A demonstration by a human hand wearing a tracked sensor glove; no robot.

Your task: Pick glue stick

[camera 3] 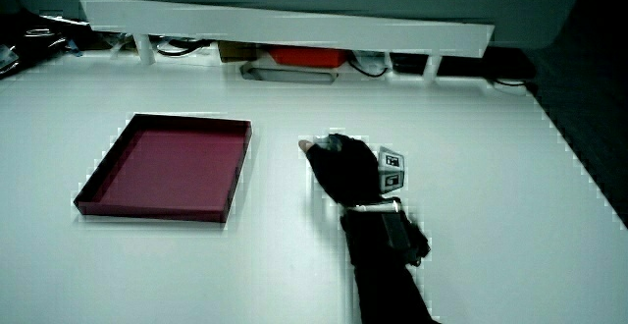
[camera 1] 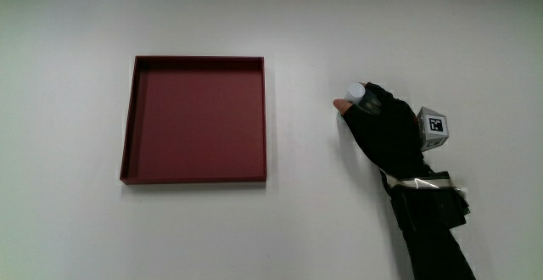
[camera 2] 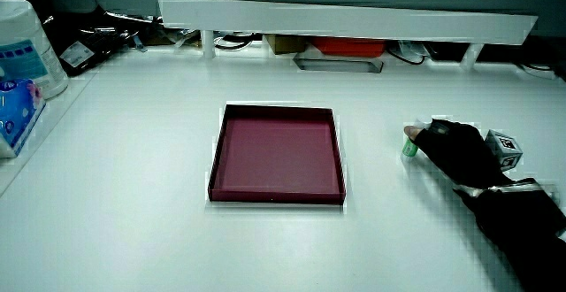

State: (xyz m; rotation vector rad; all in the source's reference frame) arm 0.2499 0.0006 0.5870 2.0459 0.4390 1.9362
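Fingers of the hand (camera 1: 386, 126) are curled around the glue stick (camera 1: 360, 93), whose white cap pokes out past the glove beside a bare fingertip. In a side view the stick's green body (camera 2: 410, 148) shows under the fingers, down at the white table (camera 1: 254, 229). Hand and stick sit beside the dark red tray (camera 1: 195, 178), apart from it. The palm faces down, the patterned cube (camera 1: 433, 129) rides on its back, and the forearm (camera 1: 428, 225) runs toward the person.
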